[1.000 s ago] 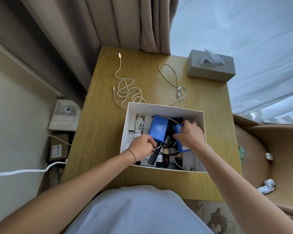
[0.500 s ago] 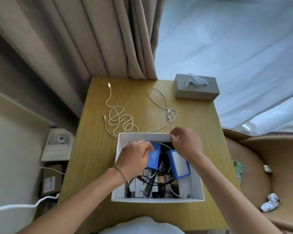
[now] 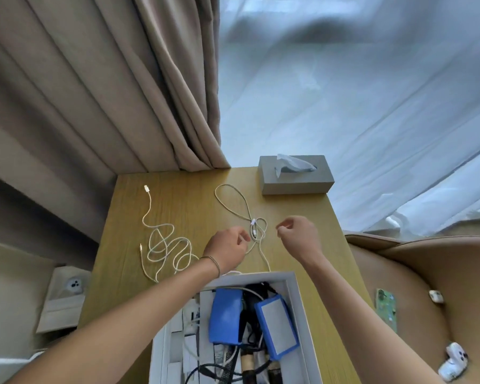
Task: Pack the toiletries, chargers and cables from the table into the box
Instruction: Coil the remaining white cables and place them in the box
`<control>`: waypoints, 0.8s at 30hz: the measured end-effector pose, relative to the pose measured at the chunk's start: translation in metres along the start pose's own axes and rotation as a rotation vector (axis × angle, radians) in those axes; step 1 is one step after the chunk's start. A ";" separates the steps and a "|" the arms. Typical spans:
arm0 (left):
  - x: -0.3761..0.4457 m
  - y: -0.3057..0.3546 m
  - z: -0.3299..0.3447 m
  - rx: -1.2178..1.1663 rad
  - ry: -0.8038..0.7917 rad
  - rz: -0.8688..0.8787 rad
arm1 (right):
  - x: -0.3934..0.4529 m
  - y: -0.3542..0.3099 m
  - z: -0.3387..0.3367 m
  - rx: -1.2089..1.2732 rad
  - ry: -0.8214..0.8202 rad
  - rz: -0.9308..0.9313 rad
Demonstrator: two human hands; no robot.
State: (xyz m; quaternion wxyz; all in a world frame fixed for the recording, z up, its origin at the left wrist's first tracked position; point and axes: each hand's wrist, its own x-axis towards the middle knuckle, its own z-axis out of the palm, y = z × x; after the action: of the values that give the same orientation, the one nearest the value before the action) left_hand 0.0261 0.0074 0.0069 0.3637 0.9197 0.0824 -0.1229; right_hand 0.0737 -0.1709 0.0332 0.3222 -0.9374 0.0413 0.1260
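**Both hands over the looped cable beyond the box**

The left hand (image 3: 227,252) sits above the wooden table (image 3: 178,195) with its fingers curled inward; the fingertips are right at a strand of the looped white cable (image 3: 257,231), but whether they actually pinch it cannot be told from this angle. A thin bracelet (image 3: 214,263) circles that wrist. The right hand (image 3: 299,236) hovers on the far side of the same cable from the left hand, fingers loosely curled with thumb and forefinger close together, and nothing visible between them.

The looped white cable lies between the two sets of fingertips. Its big loop runs away from them toward the grey tissue box (image 3: 294,176), and its tail trails back past the right wrist to the rim of the white box (image 3: 295,295). Outward of the left knuckles, a second, tangled white cable (image 3: 166,248) sprawls on the table, one plug end lying farthest from the hand.

The white box sits behind both wrists, under the forearms. Inside it are two blue items: a rounded blue pouch (image 3: 225,317) and a blue case with a grey panel (image 3: 276,328), side by side, with dark cables, small white packages and bottle tops around them.
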 end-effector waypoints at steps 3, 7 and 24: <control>0.033 0.005 0.024 0.094 -0.062 -0.025 | 0.007 0.014 0.001 0.006 -0.015 0.008; 0.071 0.010 0.054 0.185 -0.110 -0.059 | 0.003 0.035 -0.002 0.066 -0.044 0.043; 0.095 0.032 0.092 0.492 -0.001 0.017 | -0.037 0.064 -0.051 0.279 -0.020 -0.002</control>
State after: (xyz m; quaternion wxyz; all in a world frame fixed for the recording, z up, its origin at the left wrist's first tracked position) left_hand 0.1096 -0.0732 -0.0650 0.1296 0.9812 0.0421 -0.1370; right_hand 0.0381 -0.2530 0.0439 0.4497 -0.8823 0.0540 0.1280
